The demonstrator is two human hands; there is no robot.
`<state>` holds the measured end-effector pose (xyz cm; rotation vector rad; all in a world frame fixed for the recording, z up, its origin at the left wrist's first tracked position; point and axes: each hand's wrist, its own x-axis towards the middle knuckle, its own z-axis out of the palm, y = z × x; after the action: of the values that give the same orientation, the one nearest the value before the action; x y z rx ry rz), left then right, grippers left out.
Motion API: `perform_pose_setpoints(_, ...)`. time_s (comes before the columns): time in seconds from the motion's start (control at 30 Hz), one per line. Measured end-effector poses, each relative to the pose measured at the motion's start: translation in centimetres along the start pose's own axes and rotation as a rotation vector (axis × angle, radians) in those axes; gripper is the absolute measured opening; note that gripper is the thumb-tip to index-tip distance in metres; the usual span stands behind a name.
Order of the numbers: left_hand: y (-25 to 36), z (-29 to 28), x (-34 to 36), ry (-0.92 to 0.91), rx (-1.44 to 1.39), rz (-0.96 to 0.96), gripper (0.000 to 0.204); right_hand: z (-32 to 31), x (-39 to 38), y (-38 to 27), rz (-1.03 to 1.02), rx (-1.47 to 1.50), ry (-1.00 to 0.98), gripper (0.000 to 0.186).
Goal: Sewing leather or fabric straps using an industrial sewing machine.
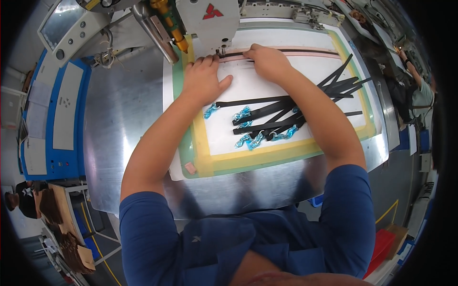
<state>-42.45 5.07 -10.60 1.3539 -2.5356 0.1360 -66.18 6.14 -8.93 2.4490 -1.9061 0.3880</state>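
A black strap (pixel 305 50) lies lengthwise between pink strips (pixel 320 54) on a white work sheet (pixel 224 138), reaching the sewing machine head (pixel 210 26). My left hand (pixel 202 78) rests with its fingertips at the strap's left end, beside the needle area, its thumb spread away. Over the strap to the right, my right hand (pixel 269 62) has its fingers bent and pressed together on it; their undersides are hidden. Nearer to me lies a loose pile of black straps (pixel 262 113), several with metal hardware in blue wrapping (pixel 256 140), partly under my right forearm.
Yellow tape (pixel 205 143) and green tape (pixel 188 128) border the sheet on a shiny metal table (pixel 124 119). A gold-coloured cylinder (pixel 169 21) and a metal tube (pixel 155 33) hang left of the machine head. A blue cabinet (pixel 59 114) stands left. Another person (pixel 420 95) is at far right.
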Motion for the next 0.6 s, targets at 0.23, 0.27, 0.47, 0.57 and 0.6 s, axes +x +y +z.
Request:
perform_pose_setpoints(0.23,0.5,0.0,0.0,-0.02,0.042,0.01,0.069,-0.3,0.2,0.0,-0.047,-0.025,-0.016,0.029)
perform_pose_setpoints(0.27,0.5,-0.1,0.1,-0.012,0.045,0.022,0.069,-0.4,0.2,0.0,-0.038,-0.029,-0.005,0.029)
perform_pose_setpoints(0.47,1.4,-0.1,0.8,0.005,0.057,0.012,0.072,-1.2,-0.4,0.6,-0.004,-0.014,-0.037,0.034)
perform_pose_setpoints(0.57,2.9,-1.0,1.6,-0.058,0.039,-0.021,0.073,-1.6,-1.1,2.9,0.019,-0.061,-0.028,0.027)
perform_pose_setpoints(0.6,3.4,-1.3,1.9,-0.079,0.033,-0.024,0.074,-1.9,-1.5,3.6,0.019,-0.063,-0.026,0.027)
